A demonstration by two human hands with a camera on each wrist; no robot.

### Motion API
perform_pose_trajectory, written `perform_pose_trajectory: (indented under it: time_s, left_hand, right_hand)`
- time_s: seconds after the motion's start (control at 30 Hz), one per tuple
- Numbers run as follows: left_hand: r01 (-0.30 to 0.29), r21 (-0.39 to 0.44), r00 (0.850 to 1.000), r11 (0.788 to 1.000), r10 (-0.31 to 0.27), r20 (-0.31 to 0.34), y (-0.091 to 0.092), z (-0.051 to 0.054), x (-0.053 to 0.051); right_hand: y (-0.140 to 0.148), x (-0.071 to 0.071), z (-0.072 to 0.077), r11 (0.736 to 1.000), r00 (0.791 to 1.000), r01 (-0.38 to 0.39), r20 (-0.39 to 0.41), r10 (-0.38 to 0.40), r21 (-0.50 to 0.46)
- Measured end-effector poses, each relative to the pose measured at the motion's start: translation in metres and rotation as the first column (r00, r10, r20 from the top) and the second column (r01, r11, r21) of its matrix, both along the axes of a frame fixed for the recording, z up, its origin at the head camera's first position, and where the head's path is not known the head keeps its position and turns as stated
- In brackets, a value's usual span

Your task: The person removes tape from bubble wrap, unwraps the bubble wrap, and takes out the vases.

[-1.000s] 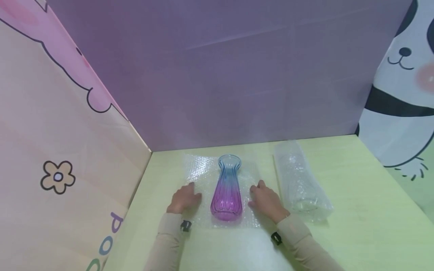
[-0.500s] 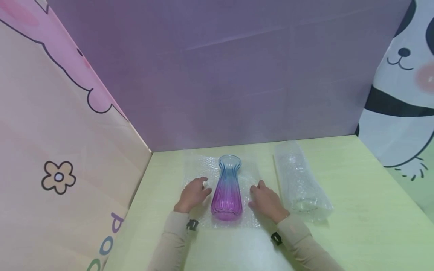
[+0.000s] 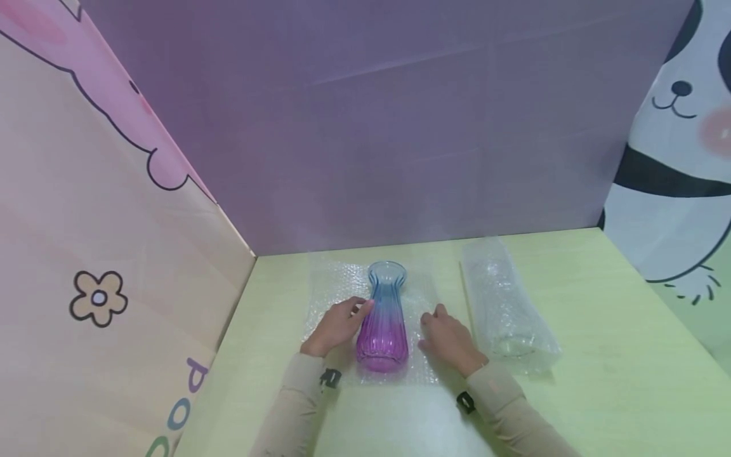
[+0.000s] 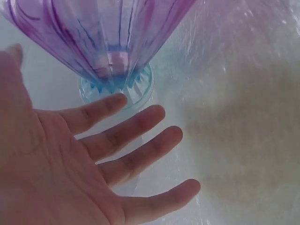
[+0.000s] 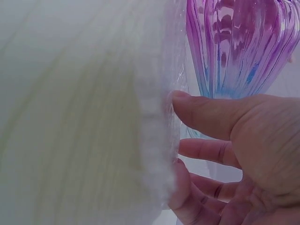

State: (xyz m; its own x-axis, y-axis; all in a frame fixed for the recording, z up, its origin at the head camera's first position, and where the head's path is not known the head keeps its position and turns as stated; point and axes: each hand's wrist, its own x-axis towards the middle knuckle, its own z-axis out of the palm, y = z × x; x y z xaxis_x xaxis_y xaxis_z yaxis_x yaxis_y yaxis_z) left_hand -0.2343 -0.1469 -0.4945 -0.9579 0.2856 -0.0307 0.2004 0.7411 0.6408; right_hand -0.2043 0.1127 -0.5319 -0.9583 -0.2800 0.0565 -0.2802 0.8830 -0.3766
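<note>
Nearest, in the lower middle of the head view, are two bare hands. The right hand [image 3: 450,337] seems to pinch the edge of the bubble wrap sheet [image 3: 334,285] with thumb and fingers. The left hand [image 3: 334,327] has its fingers spread and grasps nothing; its thumb is at the side of the vase [image 3: 385,333], but I cannot tell if they touch. The vase lies on the sheet in the lower middle, purple base toward the person, blue mouth away. It looks like ribbed glass, so I judge it stiff, rather heavy, slippery and fragile. The safest hold is probably the wide body together with the neck, not the thin rim. The sheet should be soft and light. At the lower right, a wrapped bundle [image 3: 505,304] lies on the counter [image 3: 605,330]. Farthest, a purple wall [image 3: 371,127] fills the upper middle.
</note>
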Motion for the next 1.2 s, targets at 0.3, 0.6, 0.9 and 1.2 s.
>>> perform_pose_trajectory:
  time_s: [0.3,0.6,0.9,1.2]
  left_hand:
    - [-0.026,0.006,0.996,1.000,0.025,0.090,0.007,0.007,0.002]
    - [-0.051,0.015,0.989,0.999,0.048,0.140,0.012,0.010,0.000]
    - [-0.065,-0.009,0.982,0.998,0.066,0.178,0.015,0.011,-0.002]
    - [-0.074,-0.011,0.973,0.997,0.075,0.220,0.016,0.012,-0.001]
  right_hand:
    - [0.000,0.000,-0.001,1.000,1.000,-0.002,-0.001,0.002,-0.009]
    - [0.000,0.000,-0.001,1.000,1.000,-0.003,-0.005,0.004,0.010]
    - [0.000,0.000,0.000,1.000,1.000,0.001,-0.006,-0.001,0.001]
    - [0.001,-0.001,-0.002,1.000,1.000,0.005,-0.007,-0.005,0.004]
